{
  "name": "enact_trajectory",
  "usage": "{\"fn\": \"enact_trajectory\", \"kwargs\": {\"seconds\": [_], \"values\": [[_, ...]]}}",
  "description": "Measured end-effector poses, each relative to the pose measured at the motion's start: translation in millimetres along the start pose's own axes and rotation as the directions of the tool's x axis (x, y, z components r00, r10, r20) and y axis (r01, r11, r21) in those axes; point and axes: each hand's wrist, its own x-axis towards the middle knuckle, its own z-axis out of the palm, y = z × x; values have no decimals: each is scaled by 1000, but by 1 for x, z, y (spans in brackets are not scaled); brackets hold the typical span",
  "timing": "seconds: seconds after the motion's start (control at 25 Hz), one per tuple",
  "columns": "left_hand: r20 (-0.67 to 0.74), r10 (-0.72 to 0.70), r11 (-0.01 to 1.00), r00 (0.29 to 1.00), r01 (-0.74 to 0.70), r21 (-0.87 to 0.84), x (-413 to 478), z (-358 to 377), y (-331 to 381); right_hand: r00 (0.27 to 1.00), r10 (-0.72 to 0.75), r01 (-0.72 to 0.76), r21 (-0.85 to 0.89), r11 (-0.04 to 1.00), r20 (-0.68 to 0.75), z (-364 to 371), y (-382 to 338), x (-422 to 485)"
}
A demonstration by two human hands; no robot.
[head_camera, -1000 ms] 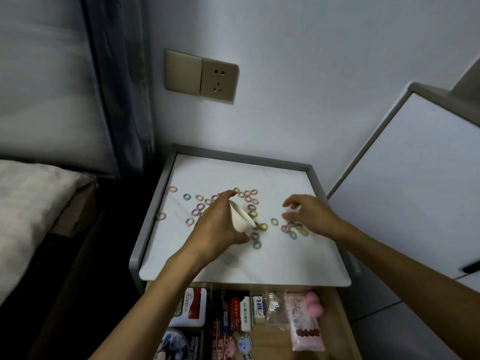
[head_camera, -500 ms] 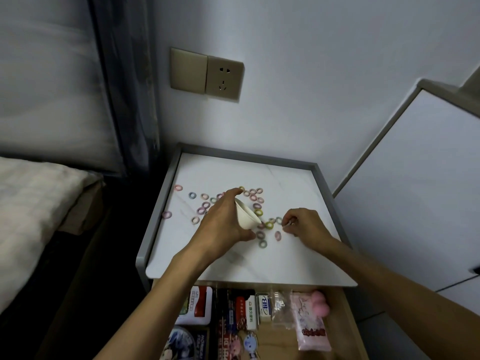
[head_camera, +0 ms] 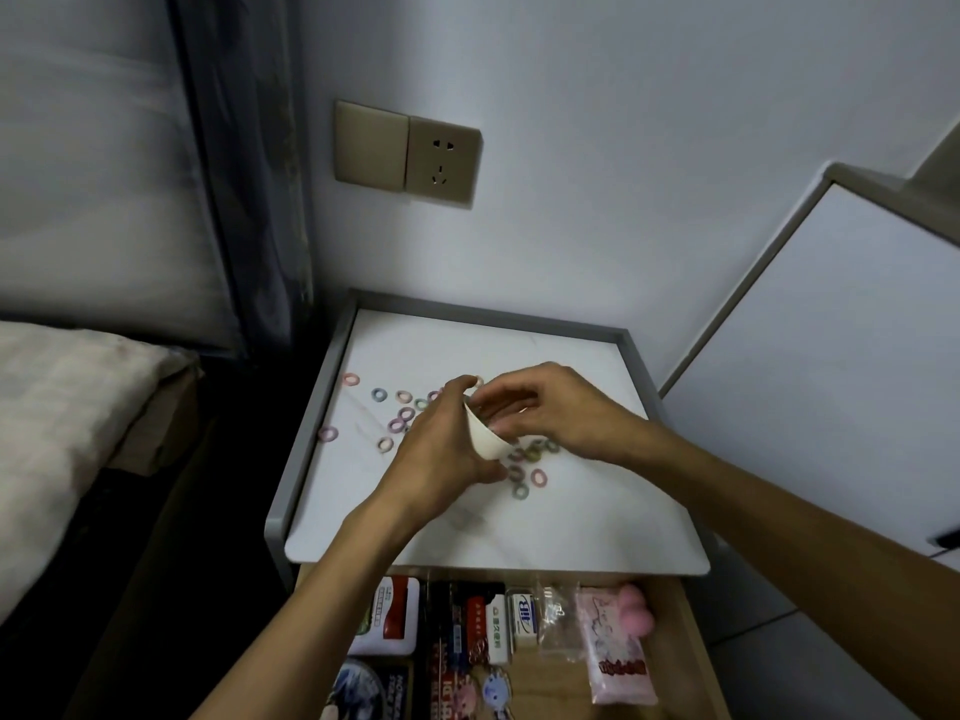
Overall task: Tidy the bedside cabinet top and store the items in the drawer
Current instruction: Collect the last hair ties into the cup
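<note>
I read the left hand [head_camera: 441, 454] clasping a small white cup [head_camera: 483, 441], tilted above the cabinet top [head_camera: 519, 532]. The right hand [head_camera: 563, 413] curls at its rim, and I cannot tell whether it holds anything. The cup's contents are hidden. Coloured rings [head_camera: 400, 415] lie scattered left of the cup and just beside it. The drawer [head_camera: 693, 646] stands open and holds packets. Both forearms cross the front edge.

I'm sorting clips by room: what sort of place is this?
Probably a bedroom: a bed lies left of a small cabinet with its drawer pulled open, and a socket sits on the wall behind.
</note>
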Motion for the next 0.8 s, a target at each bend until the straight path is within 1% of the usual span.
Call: {"fn": "enact_trajectory", "kwargs": {"seconds": [0.04, 0.08, 0.12, 0.16, 0.2, 0.24, 0.32, 0.36, 0.4, 0.48, 0.6, 0.72, 0.8], "values": [[-16, -6, 1000, 1000, 6, -14, 0, -2, -1, 999, -6, 7, 29, 1000, -38, -3, 2, 1], [-36, -16, 1000, 999, 16, -21, 0, -4, -1, 994, 5, 3, 72, 997, -107, -7, 8, 2], [-58, -28, 999, 998, 27, -21, 0, -7, -3, 982, 45, -27, 99, 995, -184, -12, 16, 4], [-81, -37, 999, 996, 35, -18, 0, -11, -4, 963, 108, -90, 83, 993, -246, -17, 27, 8], [-101, -42, 999, 994, 40, -18, 0, -15, -5, 942, 179, -183, 12, 983, -283, -22, 39, 13], [-119, -45, 999, 992, 44, -18, 1, -20, -6, 922, 257, -294, -91, 951, -288, -26, 52, 20], [-156, -56, 998, 986, 54, -13, 4, -30, -9, 877, 417, -475, -290, 831, -239, -30, 76, 40], [-174, -65, 998, 983, 64, -12, 5, -35, -10, 854, 470, -520, -348, 781, -222, -31, 83, 50], [-188, -76, 997, 979, 74, -20, 5, -39, -12, 841, 492, -541, -375, 753, -227, -31, 89, 61], [-197, -96, 994, 976, 85, -63, 7, -45, -14, 837, 490, -547, -383, 744, -243, -28, 96, 81], [-197, -105, 994, 975, 95, -61, 10, -50, -18, 868, 449, -496, -432, 753, -213, -10, 105, 96], [-200, -110, 993, 973, 98, -67, 12, -53, -20, 908, 310, -402, -379, 834, -282, 8, 111, 89], [-206, -107, 994, 973, 98, -51, 11, -53, -19, 912, 250, -361, -344, 867, -327, 13, 113, 80]]}}
